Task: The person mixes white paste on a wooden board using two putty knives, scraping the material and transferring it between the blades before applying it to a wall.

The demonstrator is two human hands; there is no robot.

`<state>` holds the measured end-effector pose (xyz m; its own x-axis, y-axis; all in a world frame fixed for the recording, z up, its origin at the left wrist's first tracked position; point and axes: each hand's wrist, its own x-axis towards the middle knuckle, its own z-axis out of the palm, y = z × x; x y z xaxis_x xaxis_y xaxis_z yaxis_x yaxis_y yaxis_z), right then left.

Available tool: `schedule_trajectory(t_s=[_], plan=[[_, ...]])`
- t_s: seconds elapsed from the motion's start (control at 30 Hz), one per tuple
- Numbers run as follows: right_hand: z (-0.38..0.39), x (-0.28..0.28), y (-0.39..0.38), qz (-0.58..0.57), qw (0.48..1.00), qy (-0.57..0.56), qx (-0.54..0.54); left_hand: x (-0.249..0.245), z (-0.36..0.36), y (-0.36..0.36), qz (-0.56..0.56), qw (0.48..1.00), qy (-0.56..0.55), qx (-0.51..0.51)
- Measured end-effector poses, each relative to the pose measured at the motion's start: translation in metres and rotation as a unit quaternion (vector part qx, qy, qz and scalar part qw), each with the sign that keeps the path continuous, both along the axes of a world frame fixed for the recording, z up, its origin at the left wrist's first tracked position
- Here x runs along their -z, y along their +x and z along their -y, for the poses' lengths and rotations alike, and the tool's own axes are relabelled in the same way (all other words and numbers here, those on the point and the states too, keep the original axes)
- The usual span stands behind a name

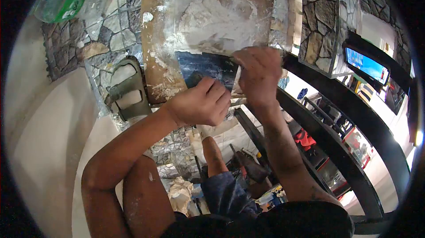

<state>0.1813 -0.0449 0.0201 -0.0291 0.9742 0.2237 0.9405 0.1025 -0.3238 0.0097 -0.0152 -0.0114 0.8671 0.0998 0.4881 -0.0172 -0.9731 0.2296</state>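
A wooden board (155, 60) lies in front of me with a heap of whitish powder or paste (217, 14) spread over it. At its near edge is a dark blue, flat sheet-like piece (214, 66), smeared with white. My left hand (206, 100) is closed on the lower edge of this blue piece, fingers curled. Beside its right edge, my right hand (261, 76) is closed with the fingers bent down. A thin pale edge shows next to the right hand's fingers, but what they hold is hidden.
An olive slide sandal (128, 89) lies left of the board on stone-patterned tiles. Farther left stands a clear container with a green rim (68, 1). Black metal railings (343, 91) run along the right, with a lit phone (367, 65) near them.
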Motion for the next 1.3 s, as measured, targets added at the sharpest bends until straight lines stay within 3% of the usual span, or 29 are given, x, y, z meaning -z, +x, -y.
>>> schedule_trajectory(t_s=[0.13, 0.23, 0.27, 0.4, 0.67, 0.83, 0.97, 1.1, 1.2, 1.3], plan=[[-0.001, -0.030, 0.000, -0.008, 0.998, 0.025, 0.051, 0.010, 0.001, -0.005, -0.038, 0.999, 0.006, 0.015], [0.006, -0.042, -0.011, -0.023, 0.999, -0.022, -0.001, 0.011, -0.003, -0.002, -0.012, 0.999, 0.040, 0.030], [0.011, -0.028, -0.011, -0.057, 0.998, 0.022, -0.027, 0.011, -0.004, -0.001, 0.005, 0.998, 0.051, 0.035], [0.005, -0.004, -0.019, -0.028, 0.999, -0.013, -0.037, 0.012, 0.004, 0.000, 0.002, 1.000, 0.001, 0.028], [-0.003, -0.025, -0.016, -0.096, 0.995, -0.024, 0.007, 0.015, 0.005, -0.004, -0.032, 0.997, 0.033, 0.061], [-0.012, 0.010, -0.012, -0.031, 0.996, -0.036, -0.070, 0.015, 0.010, 0.003, 0.010, 0.997, 0.000, 0.078], [-0.011, 0.004, 0.014, -0.039, 0.998, -0.045, -0.012, -0.020, -0.004, -0.007, -0.039, 0.993, -0.082, 0.071], [0.019, 0.006, 0.043, -0.039, 0.997, 0.029, -0.059, -0.055, -0.030, -0.031, -0.111, 0.952, -0.234, -0.165], [0.032, 0.007, 0.042, -0.026, 0.989, 0.047, -0.140, -0.067, -0.048, -0.030, -0.046, 0.884, -0.362, -0.293], [0.034, 0.010, 0.027, -0.048, 0.977, 0.065, -0.198, -0.069, -0.057, -0.008, -0.071, 0.869, -0.416, -0.257]])
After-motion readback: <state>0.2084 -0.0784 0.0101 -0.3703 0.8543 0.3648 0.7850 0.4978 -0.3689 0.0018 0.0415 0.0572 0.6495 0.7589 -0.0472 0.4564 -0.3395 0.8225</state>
